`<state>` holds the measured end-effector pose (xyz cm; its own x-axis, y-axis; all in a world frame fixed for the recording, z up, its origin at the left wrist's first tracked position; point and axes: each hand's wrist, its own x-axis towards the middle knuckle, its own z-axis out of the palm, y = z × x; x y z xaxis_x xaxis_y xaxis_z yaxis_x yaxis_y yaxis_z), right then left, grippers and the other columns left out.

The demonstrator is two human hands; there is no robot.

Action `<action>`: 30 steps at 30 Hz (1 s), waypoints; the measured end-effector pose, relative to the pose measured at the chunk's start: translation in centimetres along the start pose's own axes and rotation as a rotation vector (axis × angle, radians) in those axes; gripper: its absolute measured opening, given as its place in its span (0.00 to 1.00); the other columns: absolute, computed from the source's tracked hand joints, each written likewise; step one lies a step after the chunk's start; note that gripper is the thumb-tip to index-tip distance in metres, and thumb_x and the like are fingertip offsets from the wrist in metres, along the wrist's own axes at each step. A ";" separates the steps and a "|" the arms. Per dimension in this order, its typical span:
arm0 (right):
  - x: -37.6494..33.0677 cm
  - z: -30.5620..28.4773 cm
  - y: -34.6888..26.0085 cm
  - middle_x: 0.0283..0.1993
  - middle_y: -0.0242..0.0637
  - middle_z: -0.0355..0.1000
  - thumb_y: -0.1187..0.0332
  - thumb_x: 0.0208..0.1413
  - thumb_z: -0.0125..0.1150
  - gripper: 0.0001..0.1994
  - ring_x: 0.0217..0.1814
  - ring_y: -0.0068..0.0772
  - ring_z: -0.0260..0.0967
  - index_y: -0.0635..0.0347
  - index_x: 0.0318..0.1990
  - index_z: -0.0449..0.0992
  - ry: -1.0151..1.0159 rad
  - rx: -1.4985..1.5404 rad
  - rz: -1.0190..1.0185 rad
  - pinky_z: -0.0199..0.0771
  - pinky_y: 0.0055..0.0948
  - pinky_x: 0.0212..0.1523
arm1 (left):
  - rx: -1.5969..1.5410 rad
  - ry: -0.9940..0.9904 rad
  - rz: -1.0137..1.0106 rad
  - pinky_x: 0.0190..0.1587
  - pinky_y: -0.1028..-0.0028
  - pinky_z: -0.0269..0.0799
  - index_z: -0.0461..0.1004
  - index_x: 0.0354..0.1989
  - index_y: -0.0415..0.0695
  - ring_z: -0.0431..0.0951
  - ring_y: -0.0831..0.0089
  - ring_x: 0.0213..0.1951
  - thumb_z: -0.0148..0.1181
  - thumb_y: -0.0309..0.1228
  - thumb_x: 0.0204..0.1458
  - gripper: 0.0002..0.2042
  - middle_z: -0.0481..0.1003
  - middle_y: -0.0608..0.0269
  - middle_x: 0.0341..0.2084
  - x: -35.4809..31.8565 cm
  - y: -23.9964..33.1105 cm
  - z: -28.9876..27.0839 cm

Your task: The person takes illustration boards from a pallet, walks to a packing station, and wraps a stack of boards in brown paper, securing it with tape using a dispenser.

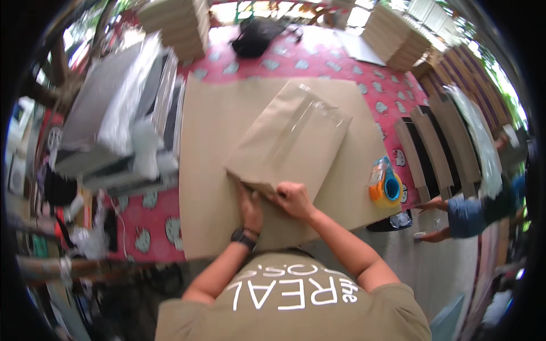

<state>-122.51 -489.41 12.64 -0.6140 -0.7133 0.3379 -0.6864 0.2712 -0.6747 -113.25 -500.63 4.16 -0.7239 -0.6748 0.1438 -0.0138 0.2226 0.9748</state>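
A flat package wrapped in brown paper [296, 136] lies tilted on a large brown paper sheet [207, 113]. Clear tape runs along its upper seam and shines near the far end. At the package's near end, my left hand [250, 211] holds the folded paper at the left corner, fingers up against the end and thumb toward the middle. My right hand [294, 199] is closed with its fingers curled on the paper flap at the same end, right beside the left. The fingertips of both hands are partly hidden by the fold.
An orange tape dispenser with a blue core [389, 186] stands at the sheet's right edge. Stacked wrapped boards [108, 108] rise at left; brown panels [438, 148] lean at right. A black bag [256, 37] sits on the pink table cover [318, 51]. Another person [469, 216] stands at right.
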 end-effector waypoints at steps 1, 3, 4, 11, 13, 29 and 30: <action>0.0 -0.1 -0.1 0.19 0.44 0.63 0.63 0.43 0.61 0.14 0.22 0.47 0.63 0.63 0.18 0.66 -0.007 0.030 0.029 0.63 0.37 0.23 | 0.174 0.040 0.029 0.63 0.66 0.32 0.37 0.60 0.29 0.38 0.54 0.64 0.36 0.38 0.57 0.30 0.40 0.40 0.61 -0.3 0.3 1.5; -0.5 -0.5 0.3 0.19 0.43 0.63 0.63 0.42 0.61 0.14 0.21 0.46 0.63 0.63 0.18 0.66 0.000 0.050 0.080 0.63 0.36 0.22 | 0.129 0.144 0.034 0.63 0.67 0.29 0.35 0.60 0.28 0.34 0.55 0.64 0.33 0.35 0.57 0.29 0.35 0.41 0.62 -0.7 1.9 4.3; -0.3 -0.3 0.3 0.19 0.42 0.63 0.63 0.42 0.62 0.14 0.21 0.45 0.62 0.63 0.18 0.66 -0.003 0.056 0.095 0.63 0.35 0.22 | 0.057 0.219 0.045 0.63 0.66 0.28 0.35 0.60 0.28 0.34 0.55 0.64 0.32 0.35 0.57 0.28 0.35 0.41 0.62 -0.7 1.6 5.1; 0.3 -0.1 0.6 0.21 0.34 0.66 0.75 0.43 0.60 0.06 0.21 0.23 0.63 0.65 0.27 0.69 0.130 0.512 0.298 0.64 0.21 0.23 | -0.054 0.447 0.054 0.63 0.65 0.31 0.34 0.61 0.32 0.33 0.54 0.64 0.32 0.35 0.58 0.27 0.34 0.42 0.62 -0.4 3.2 8.1; 0.5 -1.0 0.6 0.23 0.32 0.66 0.76 0.45 0.58 0.05 0.22 0.21 0.63 0.64 0.29 0.69 0.162 0.824 0.481 0.66 0.19 0.24 | 0.084 0.456 0.052 0.63 0.64 0.34 0.36 0.61 0.33 0.36 0.54 0.64 0.33 0.33 0.57 0.27 0.35 0.45 0.62 -0.3 3.7 7.9; -12.9 -21.8 13.5 0.41 0.54 0.67 0.61 0.43 0.63 0.32 0.43 0.54 0.66 0.64 0.52 0.54 0.047 -0.525 0.773 0.64 0.40 0.43 | 1.038 0.177 -0.111 0.50 0.36 0.49 0.48 0.61 0.47 0.40 0.56 0.64 0.40 0.41 0.54 0.26 0.38 0.52 0.63 0.6 6.9 5.8; -13.2 -21.0 14.1 0.40 0.54 0.68 0.62 0.43 0.63 0.31 0.43 0.55 0.66 0.63 0.52 0.54 0.090 -0.566 0.650 0.64 0.41 0.43 | 1.038 0.161 -0.109 0.49 0.35 0.49 0.49 0.61 0.50 0.40 0.54 0.63 0.40 0.42 0.54 0.26 0.38 0.52 0.63 0.8 7.1 5.7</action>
<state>-132.28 -462.57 12.46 -0.9639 -0.2579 0.0654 -0.2648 0.9054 -0.3318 -117.82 -495.57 10.19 -0.5841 -0.7959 0.1596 -0.7118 0.5967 0.3706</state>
